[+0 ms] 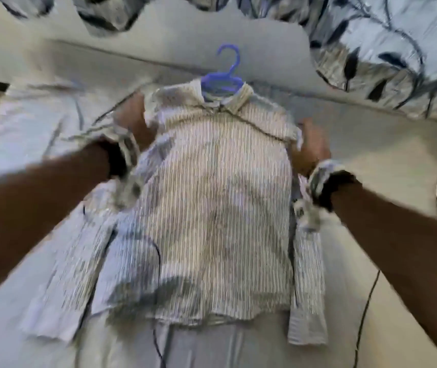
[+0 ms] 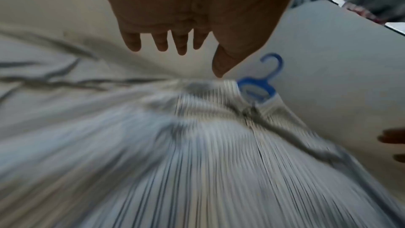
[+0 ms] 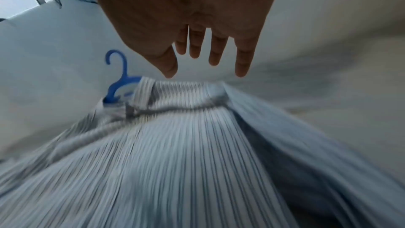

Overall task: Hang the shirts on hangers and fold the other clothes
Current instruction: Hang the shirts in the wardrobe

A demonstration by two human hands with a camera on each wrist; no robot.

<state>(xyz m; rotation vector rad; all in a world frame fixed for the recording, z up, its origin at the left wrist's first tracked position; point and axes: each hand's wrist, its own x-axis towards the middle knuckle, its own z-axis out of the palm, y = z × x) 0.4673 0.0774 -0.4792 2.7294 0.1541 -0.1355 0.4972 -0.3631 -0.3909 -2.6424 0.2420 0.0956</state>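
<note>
- The striped shirt (image 1: 212, 203) lies front up on the bed (image 1: 371, 160); the blue hanger (image 1: 225, 75) sits inside its collar, the hook pointing away from the person toward the patterned bedding (image 1: 397, 49).
- The left hand (image 1: 132, 115) is at the shirt's left shoulder and the right hand (image 1: 310, 147) at its right shoulder; the head view is blurred, so contact with the cloth cannot be confirmed there.
- Grip state: both wrist views show spread, relaxed fingers holding nothing; the left hand (image 2: 197, 15) and the right hand (image 3: 186, 15) hover just above the shoulder seams.
- Step in hand, as judged: seating the shoulders squarely on the hanger arms; to do it well, smooth each shoulder outward evenly, keep the collar centred on the hook, and check that both hanger ends sit inside the sleeves' tops before lifting.
- Risk, as judged: lifting by the hook with one shoulder loose would let the shirt slide off.
- Only the head view shows the whole shirt, its two sleeves lying along the body, and a thin dark cable (image 1: 366, 314) on the bed.
- Only the wrist views show the open fingers clearly; the left wrist view also catches fingertips of the other hand at its right edge.
</note>
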